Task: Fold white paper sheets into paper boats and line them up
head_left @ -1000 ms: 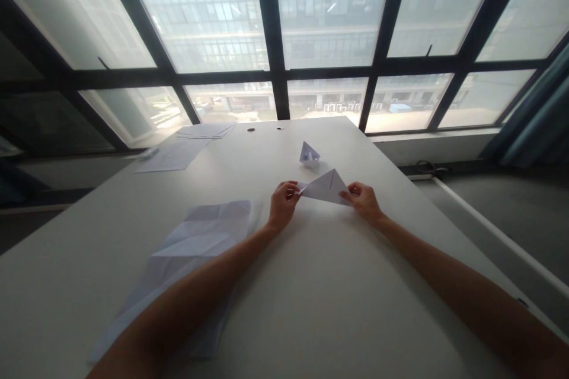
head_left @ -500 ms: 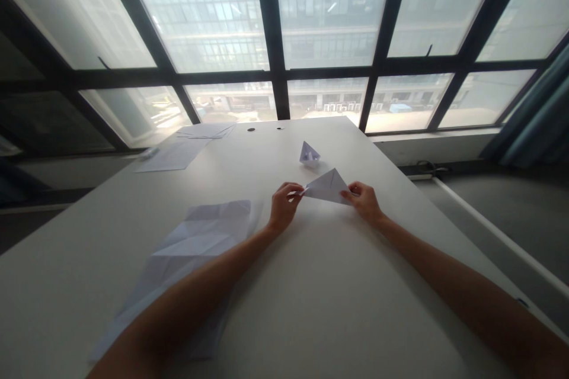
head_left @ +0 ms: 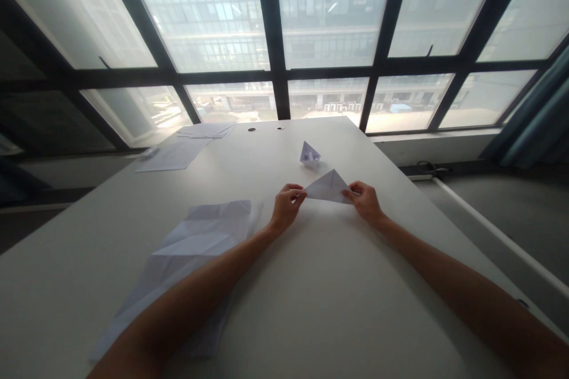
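Observation:
A white sheet folded into a triangle, the folded paper [head_left: 328,187], is held up between my two hands with its peak pointing away from me. My left hand [head_left: 287,207] pinches its left corner between thumb and fingers. At the opposite corner, my right hand [head_left: 364,200] grips the paper, thumb on the near face. A crease runs down from the peak. Just beyond it a small folded paper boat [head_left: 310,156] stands on the white table [head_left: 338,284].
Creased paper sheets [head_left: 195,243] lie to the left, partly under my left forearm. More white sheets [head_left: 178,151] rest at the far left of the table. Windows [head_left: 329,12] rise behind the table, and a blue curtain [head_left: 524,118] hangs at right.
My left fingers have closed in at the left corner, and the small flap seen there before no longer sticks out. The right hand has hardly moved.

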Demonstrator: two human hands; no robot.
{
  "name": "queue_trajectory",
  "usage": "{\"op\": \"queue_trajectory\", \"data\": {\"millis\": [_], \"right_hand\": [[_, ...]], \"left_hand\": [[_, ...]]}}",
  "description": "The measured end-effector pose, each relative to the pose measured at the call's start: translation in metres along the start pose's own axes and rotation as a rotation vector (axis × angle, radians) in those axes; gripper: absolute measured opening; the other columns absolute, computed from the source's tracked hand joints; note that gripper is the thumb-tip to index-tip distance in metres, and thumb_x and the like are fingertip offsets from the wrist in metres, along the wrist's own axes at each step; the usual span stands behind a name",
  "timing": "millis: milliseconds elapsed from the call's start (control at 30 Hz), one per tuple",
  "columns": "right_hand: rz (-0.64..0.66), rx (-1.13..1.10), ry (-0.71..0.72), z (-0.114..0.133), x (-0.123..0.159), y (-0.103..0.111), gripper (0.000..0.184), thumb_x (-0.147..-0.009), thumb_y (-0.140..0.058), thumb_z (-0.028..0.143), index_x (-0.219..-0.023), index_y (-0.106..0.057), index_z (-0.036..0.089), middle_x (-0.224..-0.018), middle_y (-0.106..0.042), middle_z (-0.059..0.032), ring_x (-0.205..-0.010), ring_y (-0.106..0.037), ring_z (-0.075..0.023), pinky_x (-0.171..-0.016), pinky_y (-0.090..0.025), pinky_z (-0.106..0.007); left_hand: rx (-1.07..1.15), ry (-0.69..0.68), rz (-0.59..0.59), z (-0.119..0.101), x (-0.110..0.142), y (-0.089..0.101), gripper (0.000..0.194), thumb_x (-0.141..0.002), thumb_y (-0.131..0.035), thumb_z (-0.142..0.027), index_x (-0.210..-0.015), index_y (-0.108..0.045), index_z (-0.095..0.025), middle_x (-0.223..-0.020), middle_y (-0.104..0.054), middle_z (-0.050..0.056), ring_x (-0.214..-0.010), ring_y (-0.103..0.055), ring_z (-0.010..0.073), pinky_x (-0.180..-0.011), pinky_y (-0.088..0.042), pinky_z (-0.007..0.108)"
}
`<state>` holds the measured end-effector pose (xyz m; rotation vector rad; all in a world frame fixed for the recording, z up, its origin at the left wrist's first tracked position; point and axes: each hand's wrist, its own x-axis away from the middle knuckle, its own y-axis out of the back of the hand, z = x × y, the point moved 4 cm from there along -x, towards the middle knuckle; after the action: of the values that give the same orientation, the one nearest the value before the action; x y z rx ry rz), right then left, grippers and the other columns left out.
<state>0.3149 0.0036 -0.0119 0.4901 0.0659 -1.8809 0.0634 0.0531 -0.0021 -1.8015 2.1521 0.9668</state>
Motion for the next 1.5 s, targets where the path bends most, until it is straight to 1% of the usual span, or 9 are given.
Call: {"op": "queue_trajectory", "data": {"millis": [267,400,633,733,867,1033,1200,1367,1500], "right_hand": [[-0.014,0.042,0.012,-0.004,-0.002,0.001,0.032,-0.071,-0.075,0.047,-0.073,-0.062,0.018,-0.074,-0.069,-0.0050,-0.073,-0.064,-0.0218,-0.068,-0.047,-0.032],[-0.010,0.038,0.007,-0.005,-0.002,0.001,0.034,-0.070,-0.075,0.049,-0.073,-0.062,0.018,-0.074,-0.069,-0.0050,-0.073,-0.064,-0.0218,-0.068,-0.047,-0.032],[0.011,0.028,-0.003,-0.005,-0.002,-0.001,0.039,-0.069,-0.076,0.054,-0.073,-0.062,0.018,-0.075,-0.070,-0.0060,-0.072,-0.064,-0.0219,-0.067,-0.048,-0.033],[0.019,0.021,0.002,-0.005,-0.001,-0.001,0.041,-0.068,-0.076,0.056,-0.073,-0.061,0.018,-0.076,-0.070,-0.0063,-0.074,-0.065,-0.0225,-0.068,-0.049,-0.033],[0.017,0.019,0.004,-0.003,-0.001,-0.001,0.043,-0.068,-0.076,0.058,-0.073,-0.061,0.018,-0.076,-0.070,-0.0061,-0.073,-0.065,-0.0220,-0.068,-0.049,-0.033],[-0.009,0.015,0.009,-0.002,-0.001,0.000,0.044,-0.068,-0.075,0.059,-0.074,-0.061,0.018,-0.075,-0.069,-0.0058,-0.072,-0.064,-0.0215,-0.068,-0.050,-0.033],[-0.014,0.026,0.028,-0.002,0.000,0.000,0.041,-0.069,-0.075,0.056,-0.073,-0.061,0.018,-0.075,-0.068,-0.0048,-0.071,-0.063,-0.0208,-0.068,-0.049,-0.032],[0.004,0.014,0.020,-0.003,0.000,-0.001,0.040,-0.069,-0.076,0.054,-0.073,-0.060,0.018,-0.073,-0.068,-0.0045,-0.070,-0.062,-0.0201,-0.067,-0.048,-0.032],[0.014,0.033,0.017,-0.004,0.000,-0.001,0.040,-0.069,-0.075,0.055,-0.073,-0.061,0.018,-0.075,-0.068,-0.0053,-0.072,-0.063,-0.0208,-0.068,-0.049,-0.033]], "left_hand": [[-0.166,0.036,0.056,0.000,0.000,-0.001,0.027,-0.092,-0.054,-0.034,-0.077,-0.067,-0.017,-0.078,-0.067,0.003,-0.070,-0.059,0.0152,-0.068,-0.044,0.026],[0.000,0.092,0.017,0.002,0.001,-0.001,0.015,-0.090,-0.056,-0.034,-0.094,-0.059,-0.019,-0.069,-0.062,-0.003,-0.065,-0.059,0.0132,-0.063,-0.043,0.024],[0.292,0.195,-0.030,0.009,-0.002,-0.002,0.026,-0.087,-0.056,-0.033,-0.106,-0.045,-0.020,-0.066,-0.061,-0.005,-0.060,-0.061,0.0121,-0.059,-0.048,0.023],[0.350,0.212,-0.024,0.011,-0.004,-0.001,0.026,-0.085,-0.061,-0.035,-0.102,-0.048,-0.020,-0.068,-0.063,-0.004,-0.058,-0.062,0.0115,-0.058,-0.050,0.023],[0.409,0.269,-0.028,0.014,-0.004,0.001,0.030,-0.079,-0.071,-0.042,-0.089,-0.063,-0.015,-0.080,-0.069,0.003,-0.068,-0.067,0.0148,-0.068,-0.057,0.030],[0.386,0.360,0.009,0.015,-0.002,0.003,0.046,-0.072,-0.081,-0.046,-0.102,-0.074,-0.012,-0.091,-0.075,0.010,-0.078,-0.070,0.0197,-0.078,-0.058,0.036],[0.231,0.246,-0.001,0.012,-0.004,0.004,0.033,-0.072,-0.080,-0.044,-0.086,-0.077,-0.014,-0.105,-0.071,0.012,-0.082,-0.068,0.0180,-0.077,-0.056,0.031],[0.144,0.191,0.078,0.009,-0.004,-0.001,0.028,-0.082,-0.068,-0.041,-0.084,-0.075,-0.014,-0.075,-0.070,0.005,-0.070,-0.064,0.0156,-0.069,-0.052,0.027],[0.134,0.207,0.105,0.008,-0.002,-0.003,0.031,-0.082,-0.067,-0.044,-0.084,-0.075,-0.015,-0.066,-0.067,0.002,-0.061,-0.060,0.0143,-0.060,-0.046,0.024]]}}
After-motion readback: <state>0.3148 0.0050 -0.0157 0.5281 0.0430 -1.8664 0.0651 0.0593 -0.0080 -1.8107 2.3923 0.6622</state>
